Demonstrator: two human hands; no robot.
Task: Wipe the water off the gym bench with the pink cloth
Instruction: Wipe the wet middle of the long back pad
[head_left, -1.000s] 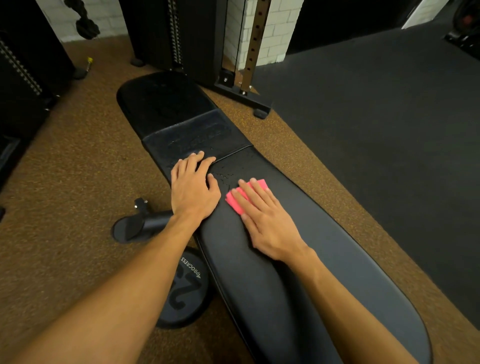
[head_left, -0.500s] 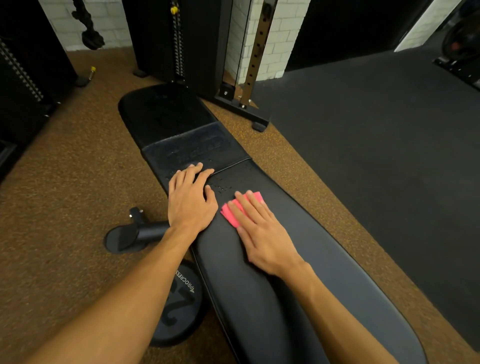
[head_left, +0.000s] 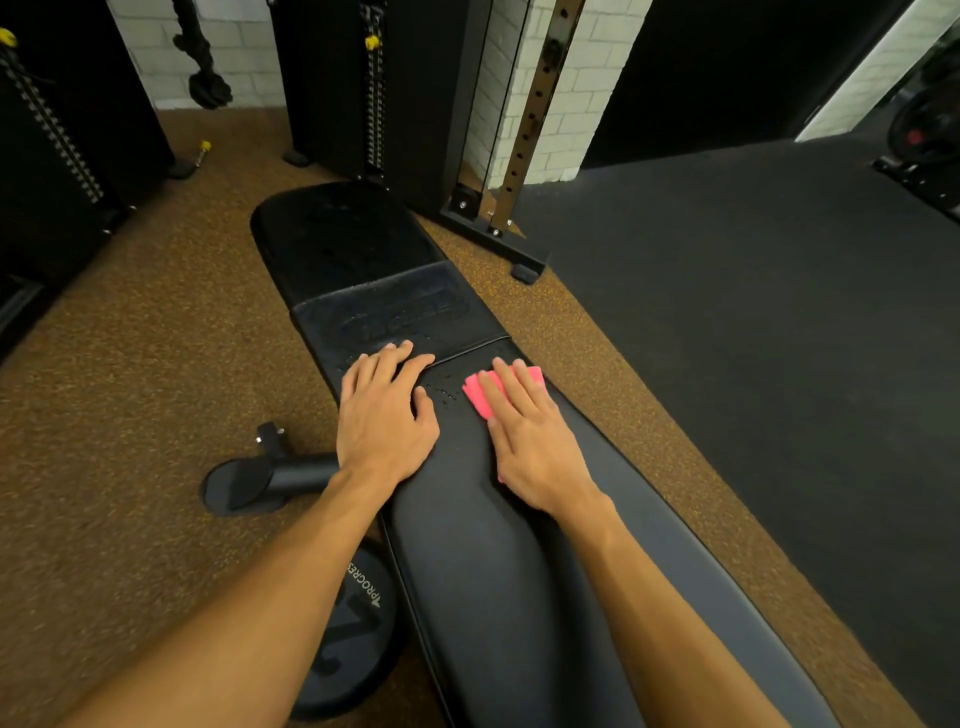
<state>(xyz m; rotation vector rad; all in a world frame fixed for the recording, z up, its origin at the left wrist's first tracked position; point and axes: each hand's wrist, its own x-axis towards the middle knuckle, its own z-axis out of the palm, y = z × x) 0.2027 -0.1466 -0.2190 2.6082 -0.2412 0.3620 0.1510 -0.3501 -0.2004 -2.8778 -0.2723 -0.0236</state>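
Both hands lie flat, palms down, on the black padded gym bench (head_left: 467, 561), which runs lengthwise away from the person. The right hand (head_left: 524, 441) presses the pink cloth (head_left: 477, 395) against the pad with its fingers stretched out and close together; the cloth is folded small and mostly covered, its edge showing to the left of the fingers and a corner past the fingertips, near the bench's right edge. The left hand (head_left: 387, 415) holds nothing: it rests open with fingers slightly spread, its fingertips reaching over the seam onto the textured panel (head_left: 395, 306) just ahead. Between the two hands, closer to the thumbs and the cloth's left edge, a patch of water droplets (head_left: 441, 389) beads on the pad, apart from the cloth. To the left of the left forearm, on the brown speckled floor (head_left: 130, 389), sit a dark weight plate (head_left: 348, 654), partly under the bench, and a black bench foot (head_left: 260, 480). Ahead of the hands, beyond the bench's far end, stands a cable machine (head_left: 395, 98).
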